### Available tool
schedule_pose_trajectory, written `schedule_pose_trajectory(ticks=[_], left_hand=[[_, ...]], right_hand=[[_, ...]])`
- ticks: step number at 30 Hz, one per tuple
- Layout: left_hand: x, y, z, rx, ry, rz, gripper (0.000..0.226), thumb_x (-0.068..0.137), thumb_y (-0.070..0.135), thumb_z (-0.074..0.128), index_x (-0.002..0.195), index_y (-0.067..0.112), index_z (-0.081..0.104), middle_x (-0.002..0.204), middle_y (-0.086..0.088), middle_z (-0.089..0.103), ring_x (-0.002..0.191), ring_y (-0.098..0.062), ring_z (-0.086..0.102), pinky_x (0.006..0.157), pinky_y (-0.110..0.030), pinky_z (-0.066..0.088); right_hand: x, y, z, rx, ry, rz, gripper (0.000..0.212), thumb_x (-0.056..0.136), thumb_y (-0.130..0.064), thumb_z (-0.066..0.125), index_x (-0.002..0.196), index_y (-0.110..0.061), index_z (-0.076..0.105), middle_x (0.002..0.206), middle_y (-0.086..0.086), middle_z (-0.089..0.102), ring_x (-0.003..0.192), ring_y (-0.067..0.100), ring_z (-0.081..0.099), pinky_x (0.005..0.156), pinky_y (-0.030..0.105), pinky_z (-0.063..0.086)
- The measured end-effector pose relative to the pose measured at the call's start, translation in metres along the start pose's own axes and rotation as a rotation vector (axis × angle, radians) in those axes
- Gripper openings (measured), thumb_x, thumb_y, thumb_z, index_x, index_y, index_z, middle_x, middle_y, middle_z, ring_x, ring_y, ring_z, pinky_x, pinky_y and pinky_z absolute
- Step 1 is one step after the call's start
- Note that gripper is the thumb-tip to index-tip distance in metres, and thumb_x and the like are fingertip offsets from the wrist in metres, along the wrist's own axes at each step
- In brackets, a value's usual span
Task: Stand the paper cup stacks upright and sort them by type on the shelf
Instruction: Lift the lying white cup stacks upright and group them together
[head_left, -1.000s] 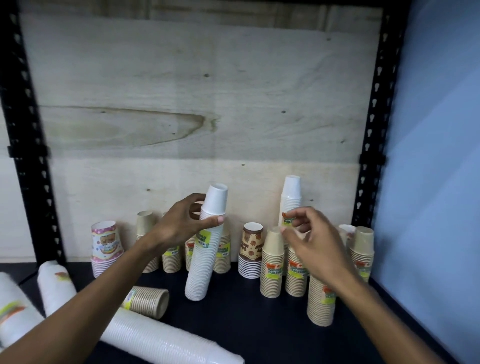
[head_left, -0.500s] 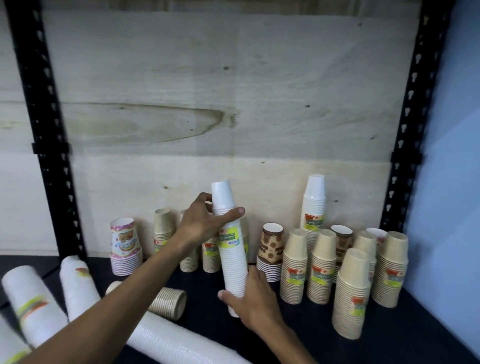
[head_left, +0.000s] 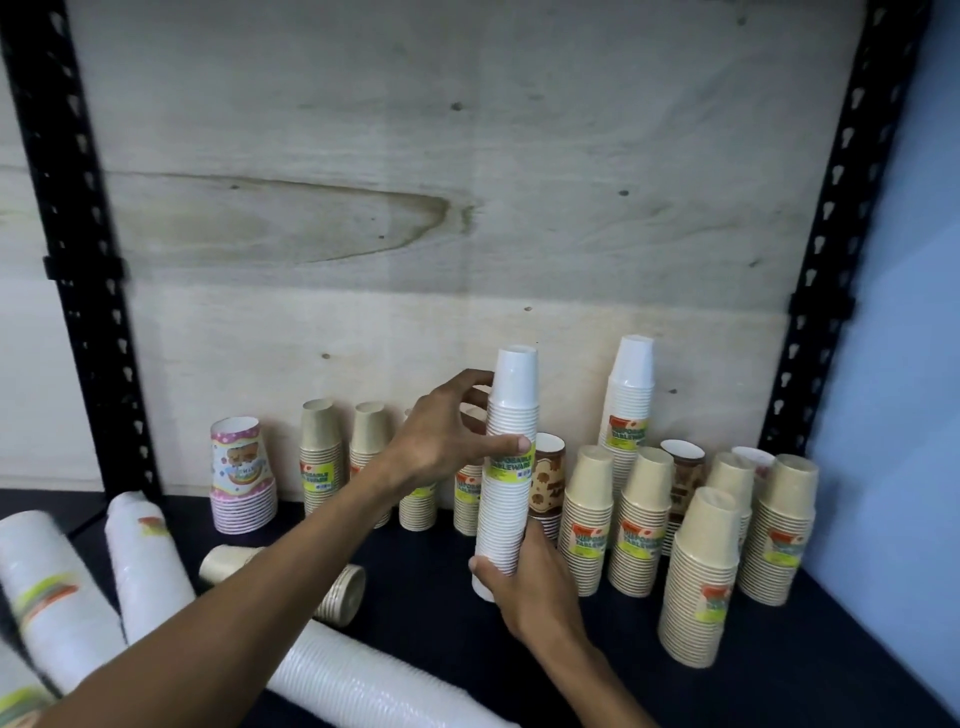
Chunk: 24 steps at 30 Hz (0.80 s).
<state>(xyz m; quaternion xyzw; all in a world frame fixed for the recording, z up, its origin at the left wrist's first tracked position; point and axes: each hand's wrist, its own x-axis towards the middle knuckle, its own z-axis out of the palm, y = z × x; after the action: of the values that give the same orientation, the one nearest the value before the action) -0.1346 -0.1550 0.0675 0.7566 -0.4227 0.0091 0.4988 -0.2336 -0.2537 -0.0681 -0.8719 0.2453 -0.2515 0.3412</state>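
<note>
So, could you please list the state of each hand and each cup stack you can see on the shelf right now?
Left hand: grips the held white stack near its top.
Right hand: grips the same stack at its base.
Held white stack: upright, mouths down.
Second white stack: upright at the back.
Kraft stacks: upright, grouped right.
Fallen kraft stack: on its side.
Long white stack: lying down.
Pink patterned stack: upright.
</note>
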Motion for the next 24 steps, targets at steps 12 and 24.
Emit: schedule_pose_trajectory(ticks=[12,24], left_hand=[[-0.002,-0.012,-0.004,-0.087,-0.098,-0.026,0.083,0.069,0.034,0.087,0.140,0.030,0.044,0.121,0.004,0.063,0.104,-0.012,0.067,0.086,-0.041,0.059],[-0.066,-0.068,-0.105,0.654,-0.480,-0.311,0.049,0.073,0.056,0.076,0.115,0.034,0.063,0.103,0.019,0.067,0.097,-0.003,0.063,0.092,-0.024,0.048]], right_hand=[[0.003,-0.003,0.005,-0.062,0.041,0.049,0.063,0.085,-0.043,0.070,0.136,-0.018,0.043,0.134,0.001,0.058,0.122,0.021,0.056,0.097,0.032,0.046],[-0.071,-0.028,-0.058,-0.137,-0.540,-0.133,0.066,0.074,-0.076,0.059,0.126,-0.037,0.049,0.120,-0.015,0.054,0.106,0.000,0.054,0.093,0.025,0.045]])
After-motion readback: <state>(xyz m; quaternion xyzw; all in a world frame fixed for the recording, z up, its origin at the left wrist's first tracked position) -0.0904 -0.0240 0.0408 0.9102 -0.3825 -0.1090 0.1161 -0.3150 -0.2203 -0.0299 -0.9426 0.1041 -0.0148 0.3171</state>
